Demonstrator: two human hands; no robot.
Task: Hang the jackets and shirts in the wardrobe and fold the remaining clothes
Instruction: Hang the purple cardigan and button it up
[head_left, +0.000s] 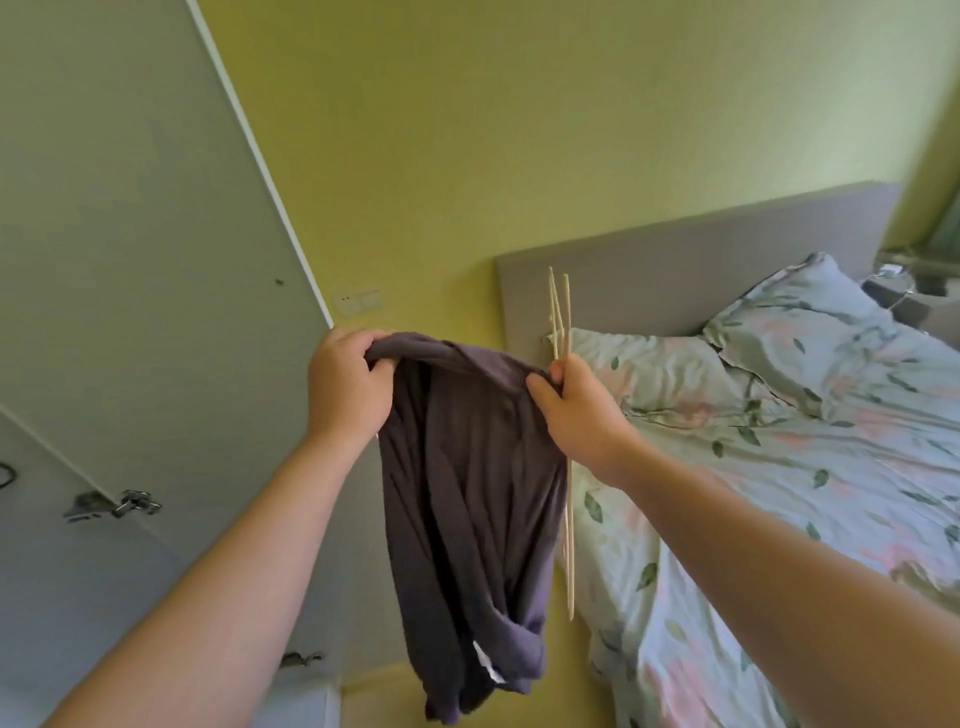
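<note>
Head view, single frame. Left hand (348, 384): fingers curled over a bunched fold at the top edge of the dark purple garment (467, 493), firm grip, back of hand toward camera. Right hand (576, 410): thumb and fingers pinch the opposite end of the same top edge; the same hand also holds a bundle of thin pale wooden rods (568, 322), roughly upright, sticking out above the fist and running down below the wrist beside the cloth. How many rods, and whether they join into one piece, cannot be told. Garment position: held in the air at about chest height, stretched between the two hands, the rest hanging down in loose vertical folds; a small white label (485, 662) shows near the lower end. It touches neither bed nor wardrobe. To the left, the grey wardrobe door (130, 234) stands open, with a metal hinge (132, 503) on its inner face. To the right, the bed (779, 467) with leaf-and-flower patterned bedding, a matching pillow (810, 322) against the grey padded headboard (675, 270). Yellow-green wall (467, 130) behind, white switch plate (358, 301) just beside the door edge.
</note>
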